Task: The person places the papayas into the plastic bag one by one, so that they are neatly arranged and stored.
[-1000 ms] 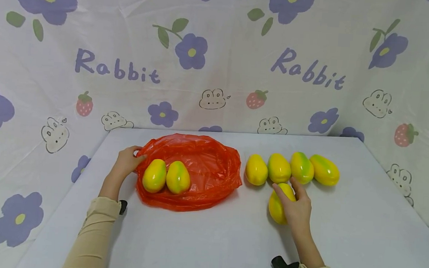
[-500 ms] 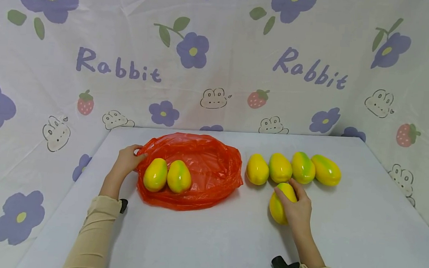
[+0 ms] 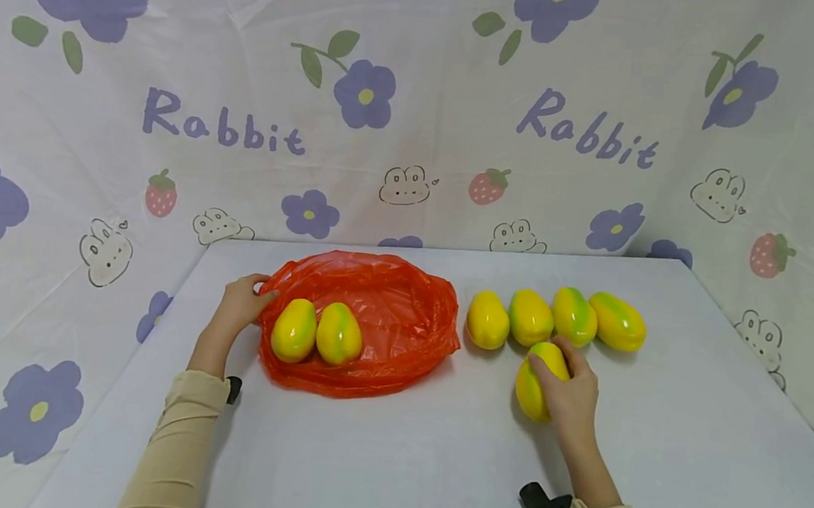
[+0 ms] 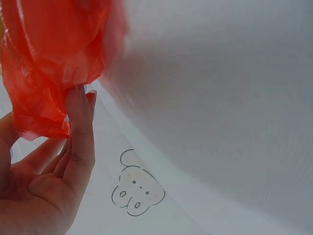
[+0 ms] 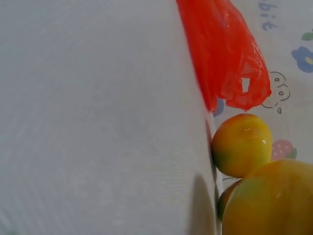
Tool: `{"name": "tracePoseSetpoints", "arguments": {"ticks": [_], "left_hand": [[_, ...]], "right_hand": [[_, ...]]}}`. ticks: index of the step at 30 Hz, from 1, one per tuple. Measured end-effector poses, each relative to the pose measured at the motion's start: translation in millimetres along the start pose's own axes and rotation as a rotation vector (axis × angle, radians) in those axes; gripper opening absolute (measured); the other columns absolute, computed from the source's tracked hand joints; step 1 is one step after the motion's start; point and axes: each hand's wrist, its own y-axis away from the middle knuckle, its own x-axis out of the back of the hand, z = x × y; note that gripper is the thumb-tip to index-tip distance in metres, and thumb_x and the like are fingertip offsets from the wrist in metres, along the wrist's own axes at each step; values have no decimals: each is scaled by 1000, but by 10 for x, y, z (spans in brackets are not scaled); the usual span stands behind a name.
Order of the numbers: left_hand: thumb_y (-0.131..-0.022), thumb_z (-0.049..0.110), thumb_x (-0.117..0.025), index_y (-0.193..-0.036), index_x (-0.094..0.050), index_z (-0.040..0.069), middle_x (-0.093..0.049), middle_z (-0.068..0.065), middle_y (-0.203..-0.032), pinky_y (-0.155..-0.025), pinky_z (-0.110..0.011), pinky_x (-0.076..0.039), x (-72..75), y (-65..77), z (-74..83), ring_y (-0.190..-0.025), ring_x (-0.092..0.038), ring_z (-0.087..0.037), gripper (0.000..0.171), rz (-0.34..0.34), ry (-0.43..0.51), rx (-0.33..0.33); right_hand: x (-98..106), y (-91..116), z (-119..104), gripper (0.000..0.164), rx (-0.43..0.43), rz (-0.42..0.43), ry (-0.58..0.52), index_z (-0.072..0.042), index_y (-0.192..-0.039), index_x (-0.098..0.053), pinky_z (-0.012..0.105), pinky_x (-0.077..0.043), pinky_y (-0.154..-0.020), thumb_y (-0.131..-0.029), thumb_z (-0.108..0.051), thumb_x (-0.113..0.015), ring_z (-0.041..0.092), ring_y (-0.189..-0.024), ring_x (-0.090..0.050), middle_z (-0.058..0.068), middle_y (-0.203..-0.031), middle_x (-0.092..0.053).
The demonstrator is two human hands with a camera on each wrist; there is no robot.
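My left hand (image 3: pixel 241 306) pinches the left rim of a red plastic bag (image 3: pixel 402 339) lying spread and wide-mouthed on the table. The left wrist view shows its thumb and fingers around the crumpled bag edge (image 4: pixel 41 110). Inside the bag, at its left, two glossy yellow-green mangoes (image 3: pixel 294 331) lie side by side. To the bag's right, my right hand (image 3: pixel 573 392) grips another mango (image 3: pixel 533 386) between thumb and fingers. That mango looms large at the lower right of the right wrist view, where the hand is out of sight.
Several mangoes (image 3: pixel 531 318) stand in a row behind the right hand, right of the bag. The white table (image 3: pixel 380 462) ends at a patterned cloth backdrop (image 3: pixel 415 115). Black wrist devices (image 3: pixel 544 505) sit at both sleeves.
My right hand and the mango in it have shifted slightly right and toward the row. My left hand has stayed on the bag's rim.
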Motion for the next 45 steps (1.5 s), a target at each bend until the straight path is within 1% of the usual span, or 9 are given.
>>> {"name": "tracePoseSetpoints", "arguments": {"ticks": [12,15,23,30,35,39,45], "left_hand": [[-100,25,-51,-145,-38,-3,-57,-30,-121,-65,-25,-59,3,0,6,-72,-63,-18,55,-9,5,13],[-100,25,-51,-145,-38,-3,-57,-30,-121,-66,-25,-59,0,-3,0,-73,-63,-19,54,-12,4,16],[-100,26,-51,-144,-39,-2,-57,-29,-122,-66,-25,-59,0,-21,-18,-75,-64,-21,54,-4,2,13],[-100,25,-51,-144,-40,-3,-58,-29,-120,-64,-25,-58,-10,-10,-16,-72,-63,-19,53,9,-1,1],[-100,25,-51,-144,-40,-3,-58,-29,-120,-64,-25,-58,-4,-11,-15,-72,-62,-18,53,10,4,-1],[-100,25,-51,-143,-41,-2,-58,-28,-120,-63,-24,-57,-11,-17,-21,-71,-62,-18,52,14,6,-3],[-100,25,-51,-143,-41,-2,-58,-28,-120,-64,-25,-58,-7,-6,-27,-73,-62,-19,52,10,10,2]], "right_hand": [[-15,-31,-180,63,43,-8,13,-11,-148,-41,47,-29,-119,-93,-28,-65,28,-140,-38,11,-154,-41],[-38,-48,-217,63,51,-15,0,-13,-148,-41,46,-30,-119,-92,-27,-66,27,-140,-37,10,-154,-40],[-140,-104,-322,62,84,-26,-43,-12,-148,-42,45,-29,-120,-92,-25,-66,26,-141,-36,8,-154,-40],[-260,-152,-417,62,89,-54,-49,-16,-149,-40,45,-29,-121,-93,-25,-65,26,-141,-36,6,-155,-40],[-376,-192,-507,60,129,-63,-56,-13,-147,-42,43,-30,-121,-93,-22,-66,26,-141,-38,7,-152,-43],[-478,-215,-587,60,131,-86,-63,-13,-147,-43,42,-32,-120,-92,-21,-66,26,-139,-39,7,-152,-44],[-634,-239,-688,59,135,-122,-40,-14,-147,-43,43,-33,-119,-93,-23,-64,26,-138,-39,6,-152,-43]]}}
